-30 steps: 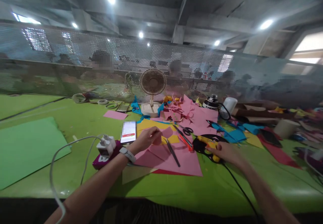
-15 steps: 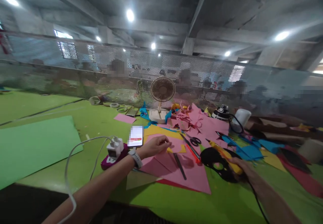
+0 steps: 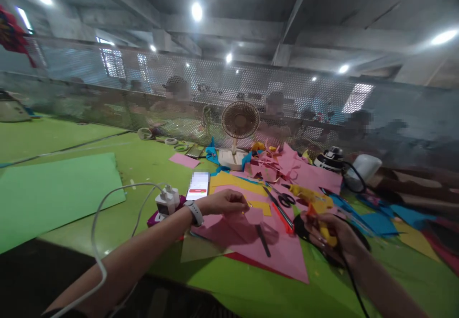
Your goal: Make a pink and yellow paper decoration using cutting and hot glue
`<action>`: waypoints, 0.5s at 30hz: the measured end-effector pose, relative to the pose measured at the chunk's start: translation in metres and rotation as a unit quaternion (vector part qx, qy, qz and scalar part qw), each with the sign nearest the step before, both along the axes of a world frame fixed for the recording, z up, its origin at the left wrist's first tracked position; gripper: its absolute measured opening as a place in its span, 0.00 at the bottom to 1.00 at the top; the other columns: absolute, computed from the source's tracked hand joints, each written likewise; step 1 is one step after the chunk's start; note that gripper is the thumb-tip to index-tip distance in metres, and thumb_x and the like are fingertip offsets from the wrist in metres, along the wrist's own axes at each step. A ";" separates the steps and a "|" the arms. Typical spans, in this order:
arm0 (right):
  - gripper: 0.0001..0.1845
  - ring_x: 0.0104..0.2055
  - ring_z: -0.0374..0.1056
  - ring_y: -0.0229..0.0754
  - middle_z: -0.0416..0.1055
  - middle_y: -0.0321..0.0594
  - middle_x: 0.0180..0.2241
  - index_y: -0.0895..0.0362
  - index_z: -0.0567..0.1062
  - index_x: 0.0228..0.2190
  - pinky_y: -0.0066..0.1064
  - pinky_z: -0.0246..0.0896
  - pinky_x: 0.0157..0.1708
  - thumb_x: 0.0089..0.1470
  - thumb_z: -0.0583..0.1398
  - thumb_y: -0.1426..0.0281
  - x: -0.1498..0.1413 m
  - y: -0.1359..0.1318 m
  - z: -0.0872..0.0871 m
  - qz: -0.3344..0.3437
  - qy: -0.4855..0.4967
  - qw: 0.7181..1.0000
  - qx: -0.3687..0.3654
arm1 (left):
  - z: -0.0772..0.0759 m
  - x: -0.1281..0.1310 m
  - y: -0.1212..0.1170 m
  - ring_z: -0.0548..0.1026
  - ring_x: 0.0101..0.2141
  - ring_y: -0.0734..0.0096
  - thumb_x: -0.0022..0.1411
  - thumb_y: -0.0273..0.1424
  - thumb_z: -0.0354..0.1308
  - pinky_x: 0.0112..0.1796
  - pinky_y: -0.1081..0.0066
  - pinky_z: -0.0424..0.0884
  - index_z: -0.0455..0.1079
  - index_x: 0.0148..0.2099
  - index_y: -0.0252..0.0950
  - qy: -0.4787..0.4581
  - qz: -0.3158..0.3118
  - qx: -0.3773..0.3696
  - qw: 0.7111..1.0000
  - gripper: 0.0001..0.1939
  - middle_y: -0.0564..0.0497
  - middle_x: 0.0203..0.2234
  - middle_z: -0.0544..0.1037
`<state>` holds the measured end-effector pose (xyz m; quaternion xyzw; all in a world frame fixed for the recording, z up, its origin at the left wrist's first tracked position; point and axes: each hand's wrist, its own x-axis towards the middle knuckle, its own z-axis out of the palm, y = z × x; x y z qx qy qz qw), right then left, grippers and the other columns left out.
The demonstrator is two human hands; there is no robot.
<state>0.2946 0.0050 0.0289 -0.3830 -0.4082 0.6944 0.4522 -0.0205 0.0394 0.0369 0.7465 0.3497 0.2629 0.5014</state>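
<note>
Lower right, my right hand (image 3: 333,235) grips a glue gun (image 3: 312,197); mid-frame, my left hand (image 3: 229,202) pinches pink paper (image 3: 254,216). A green table (image 3: 150,162) spans the lower frame, mesh screen (image 3: 222,79) behind.

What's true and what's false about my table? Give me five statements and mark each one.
1. The right hand grips a yellow plastic glue gun. True.
2. The left hand holds the black-handled metal scissors. False: the scissors lie apart from both hands.
3. The left wrist is bare. False: it wears a pale-strapped watch.
4. The large green paper sheet lies left of the rectangular, lit-screened phone. True.
5. The round beige fan stands upright. True.
</note>
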 end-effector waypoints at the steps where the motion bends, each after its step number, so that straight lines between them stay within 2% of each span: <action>1: 0.11 0.14 0.56 0.29 0.69 0.37 0.22 0.59 0.75 0.29 0.22 0.55 0.13 0.42 0.62 0.65 -0.004 0.001 0.003 0.009 -0.015 1.000 -0.002 | 0.000 0.000 0.001 0.72 0.32 0.72 0.55 0.44 0.60 0.36 0.73 0.66 0.72 0.35 0.33 0.002 -0.004 -0.004 1.000 0.17 0.50 0.30 0.77; 7: 0.16 0.20 0.63 0.31 0.71 0.35 0.23 0.59 0.77 0.34 0.20 0.60 0.19 0.39 0.69 0.69 -0.030 0.006 0.010 0.060 -0.058 0.996 -0.010 | -0.003 -0.003 0.006 0.71 0.28 0.73 0.54 0.44 0.60 0.31 0.74 0.65 0.72 0.33 0.32 0.040 -0.009 -0.009 0.999 0.18 0.50 0.27 0.76; 11: 0.19 0.21 0.63 0.30 0.74 0.37 0.27 0.57 0.77 0.32 0.21 0.59 0.20 0.35 0.71 0.64 -0.038 0.011 -0.002 0.068 -0.064 0.996 0.009 | -0.007 -0.004 0.006 0.70 0.27 0.74 0.56 0.43 0.59 0.30 0.75 0.64 0.71 0.32 0.34 0.045 -0.007 0.009 0.999 0.16 0.52 0.25 0.76; 15: 0.17 0.21 0.62 0.30 0.74 0.39 0.26 0.58 0.76 0.30 0.20 0.55 0.19 0.41 0.68 0.59 -0.035 0.014 -0.017 0.090 -0.117 0.988 0.054 | -0.009 -0.001 0.000 0.73 0.28 0.71 0.59 0.42 0.56 0.32 0.73 0.67 0.72 0.33 0.34 0.027 -0.028 0.006 0.999 0.15 0.50 0.25 0.77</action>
